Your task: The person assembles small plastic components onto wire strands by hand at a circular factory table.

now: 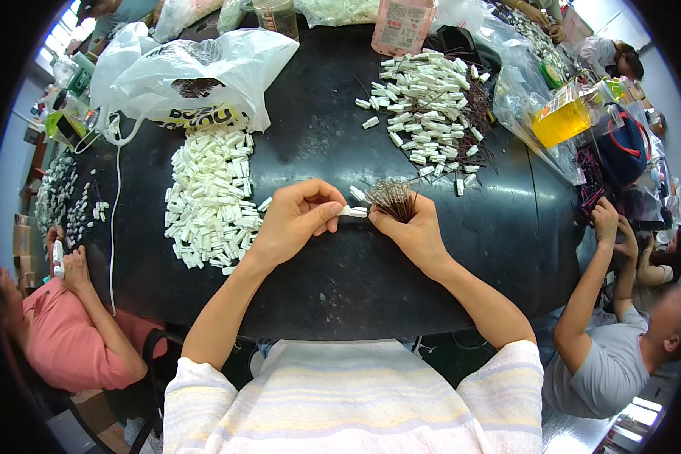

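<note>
My left hand (pixel 299 218) pinches a small white plastic piece (pixel 353 212) between thumb and fingertips. My right hand (pixel 418 236) is closed round a bundle of thin brown wires (pixel 392 200) with pale, shiny ends fanning out to the upper left. Its thumb tip meets the right end of the white piece; whether a wire enters it is too small to tell. Another white piece (pixel 358 194) lies just beyond the fingertips. Left of my left hand spreads a heap of loose white pieces (pixel 208 200). Farther off to the right lies a second heap of white pieces (pixel 431 106), with brown wires among them.
The dark tabletop (pixel 333 291) carries a white plastic bag (pixel 197 72) behind the left heap. A pink container (pixel 402 26) stands at the back, and a yellow bottle (pixel 564 117) sits at the right. Co-workers sit at both sides, hands on similar small parts.
</note>
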`<move>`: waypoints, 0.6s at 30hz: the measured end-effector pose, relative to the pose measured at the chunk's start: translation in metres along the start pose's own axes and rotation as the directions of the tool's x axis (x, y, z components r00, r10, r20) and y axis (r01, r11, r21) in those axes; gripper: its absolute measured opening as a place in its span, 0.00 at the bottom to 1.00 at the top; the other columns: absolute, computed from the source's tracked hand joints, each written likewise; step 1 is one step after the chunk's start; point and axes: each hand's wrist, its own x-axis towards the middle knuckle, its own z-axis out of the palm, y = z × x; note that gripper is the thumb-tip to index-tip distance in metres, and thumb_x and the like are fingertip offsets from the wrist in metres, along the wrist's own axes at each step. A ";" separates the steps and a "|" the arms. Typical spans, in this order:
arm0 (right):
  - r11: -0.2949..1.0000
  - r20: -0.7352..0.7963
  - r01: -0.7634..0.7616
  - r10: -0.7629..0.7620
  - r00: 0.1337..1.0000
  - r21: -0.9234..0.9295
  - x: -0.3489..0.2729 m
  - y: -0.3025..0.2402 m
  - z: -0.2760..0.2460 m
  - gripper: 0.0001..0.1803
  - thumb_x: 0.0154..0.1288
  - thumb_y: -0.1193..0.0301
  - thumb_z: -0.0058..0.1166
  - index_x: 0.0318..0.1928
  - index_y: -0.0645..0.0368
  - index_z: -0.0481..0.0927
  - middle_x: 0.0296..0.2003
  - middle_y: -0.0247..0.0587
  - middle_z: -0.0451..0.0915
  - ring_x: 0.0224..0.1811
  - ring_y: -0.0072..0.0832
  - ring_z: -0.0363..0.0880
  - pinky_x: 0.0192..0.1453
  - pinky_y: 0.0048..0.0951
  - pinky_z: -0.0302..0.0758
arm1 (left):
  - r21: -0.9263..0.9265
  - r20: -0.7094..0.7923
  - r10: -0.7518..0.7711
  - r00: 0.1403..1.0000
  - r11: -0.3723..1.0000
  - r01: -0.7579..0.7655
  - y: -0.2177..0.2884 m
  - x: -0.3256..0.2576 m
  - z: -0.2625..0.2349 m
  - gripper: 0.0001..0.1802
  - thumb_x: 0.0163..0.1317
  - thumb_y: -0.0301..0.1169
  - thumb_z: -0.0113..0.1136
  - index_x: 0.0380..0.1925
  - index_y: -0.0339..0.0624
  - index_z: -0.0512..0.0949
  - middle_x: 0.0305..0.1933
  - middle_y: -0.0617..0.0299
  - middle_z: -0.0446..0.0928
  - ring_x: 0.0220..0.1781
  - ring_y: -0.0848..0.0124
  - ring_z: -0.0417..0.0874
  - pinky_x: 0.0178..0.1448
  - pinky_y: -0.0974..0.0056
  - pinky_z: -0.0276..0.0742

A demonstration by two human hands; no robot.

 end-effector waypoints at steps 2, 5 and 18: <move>1.000 0.001 -0.017 0.017 1.000 -0.023 0.000 -0.001 -0.001 0.07 0.55 0.79 0.54 0.35 0.64 0.75 0.28 0.27 0.74 0.30 0.10 0.69 0.33 0.15 0.66 | -0.088 -0.030 0.006 1.000 0.996 -0.009 -0.002 0.001 -0.001 0.04 0.58 0.24 0.55 0.31 0.33 0.74 0.22 0.64 0.72 0.22 0.81 0.70 0.24 0.78 0.62; 0.999 0.004 -0.022 0.022 1.000 -0.028 0.000 0.000 0.000 0.06 0.55 0.80 0.54 0.35 0.64 0.74 0.28 0.26 0.74 0.30 0.10 0.68 0.33 0.15 0.66 | -0.104 -0.044 -0.009 0.999 0.995 0.004 -0.003 0.001 0.002 0.04 0.58 0.24 0.55 0.31 0.33 0.74 0.22 0.64 0.72 0.22 0.81 0.70 0.24 0.78 0.62; 0.988 0.053 0.148 -0.146 0.988 -0.049 -0.002 0.011 0.003 0.07 0.53 0.84 0.54 0.33 0.62 0.74 0.26 0.25 0.72 0.29 0.10 0.68 0.33 0.14 0.65 | 0.015 -0.130 0.172 0.976 0.985 -0.171 -0.021 -0.007 0.027 0.01 0.55 0.19 0.56 0.29 0.33 0.75 0.24 0.66 0.73 0.24 0.82 0.70 0.28 0.77 0.66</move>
